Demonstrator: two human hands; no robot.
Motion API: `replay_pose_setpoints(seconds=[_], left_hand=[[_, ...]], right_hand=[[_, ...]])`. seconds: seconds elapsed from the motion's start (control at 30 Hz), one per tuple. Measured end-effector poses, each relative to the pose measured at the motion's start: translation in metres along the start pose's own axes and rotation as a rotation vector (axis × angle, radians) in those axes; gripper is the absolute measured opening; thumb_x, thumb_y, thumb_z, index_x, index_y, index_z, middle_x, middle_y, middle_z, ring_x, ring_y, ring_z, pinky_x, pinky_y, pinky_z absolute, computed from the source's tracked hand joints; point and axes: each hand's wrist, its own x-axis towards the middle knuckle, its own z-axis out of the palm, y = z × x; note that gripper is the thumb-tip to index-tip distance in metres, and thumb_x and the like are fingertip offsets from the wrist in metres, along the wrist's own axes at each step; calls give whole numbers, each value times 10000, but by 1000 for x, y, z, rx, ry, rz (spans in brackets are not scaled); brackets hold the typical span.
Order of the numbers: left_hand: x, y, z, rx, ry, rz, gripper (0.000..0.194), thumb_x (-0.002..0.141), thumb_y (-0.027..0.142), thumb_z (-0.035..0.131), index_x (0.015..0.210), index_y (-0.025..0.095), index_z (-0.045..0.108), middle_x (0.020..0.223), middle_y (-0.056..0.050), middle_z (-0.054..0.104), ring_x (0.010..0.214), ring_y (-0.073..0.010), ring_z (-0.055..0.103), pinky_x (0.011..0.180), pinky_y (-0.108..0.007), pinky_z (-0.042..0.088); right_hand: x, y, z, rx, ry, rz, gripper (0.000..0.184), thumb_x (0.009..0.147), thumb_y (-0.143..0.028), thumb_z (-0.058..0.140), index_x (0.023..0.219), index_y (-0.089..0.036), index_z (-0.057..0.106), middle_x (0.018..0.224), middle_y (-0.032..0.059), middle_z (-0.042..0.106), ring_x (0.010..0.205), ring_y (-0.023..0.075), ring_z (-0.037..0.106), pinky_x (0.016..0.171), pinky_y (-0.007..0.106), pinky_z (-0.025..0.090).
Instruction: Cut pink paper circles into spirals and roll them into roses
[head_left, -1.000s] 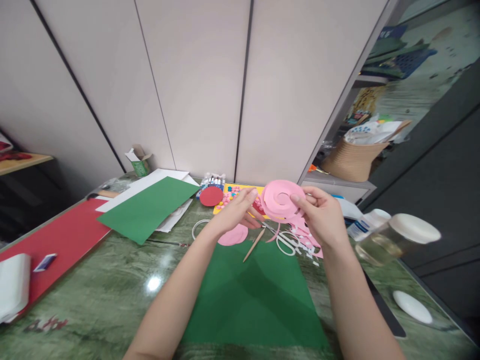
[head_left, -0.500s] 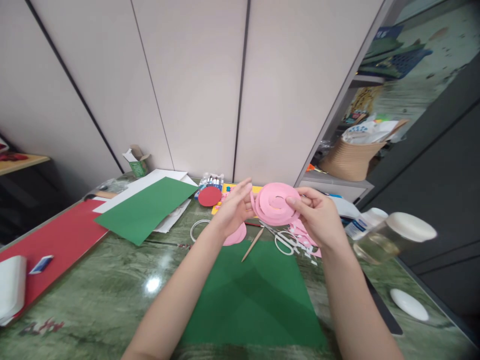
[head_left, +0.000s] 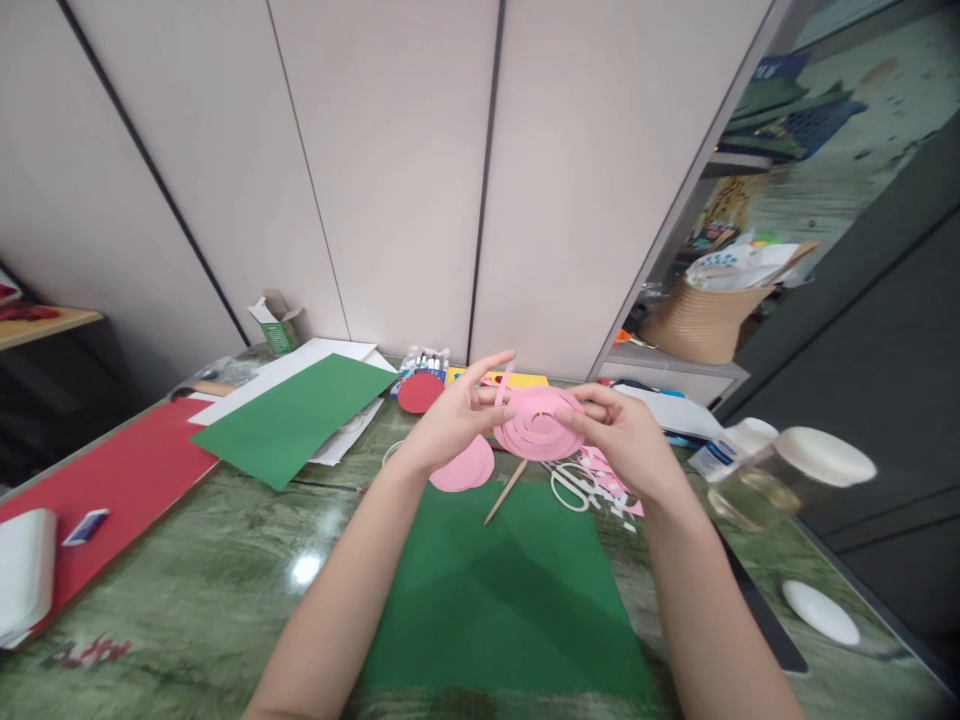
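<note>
Between my two hands, raised above the table, is a pink paper spiral [head_left: 536, 440] cut into a coiled strip. My left hand [head_left: 466, 412] pinches its left edge, with the index finger stretched up near the strip's loose end. On the right side, my right hand [head_left: 619, 425] grips the spiral between thumb and fingers. Below lies a green paper sheet [head_left: 502, 600] with a pencil [head_left: 505, 492] on its far edge. Pink paper circles [head_left: 461, 466] lie just under my left hand. White-handled scissors [head_left: 574, 487] rest beside pink paper scraps [head_left: 611, 478].
At left lie another green sheet [head_left: 300, 415], a red sheet [head_left: 127, 490] and a white case [head_left: 26, 570]. A red disc [head_left: 420, 393] stands near a box of markers [head_left: 424, 362]. On the right are a lidded jar [head_left: 787, 475] and a white oval object [head_left: 820, 612].
The spiral has come down slightly and tilted flatter. My left thumb has closed onto its edge while the index finger lifted. More of the pink circles below shows.
</note>
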Motion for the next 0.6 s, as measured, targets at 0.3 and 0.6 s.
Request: replay_pose_setpoints(seconds=[0.3,0.6], left_hand=[[0,-2,-1,143,-39,-14,584,739,208,643,1283,282,442,999,-62,640,800,-155,600,658,-273,469],[-1,2,-1,119,-77,-38,604,704,194,671,1271,261,476,893,-44,647,727,-137,589,634,-267,460]], right_hand=[[-4,-3,4,-93,-41,-25,269,740,-364,675,941,-189,635,818,45,718,723,182,648,640,287,498],[-1,-3,3,-133,79,-159,332,791,-483,585,1014,-241,623,1127,66,639,1034,233,592,887,364,467]])
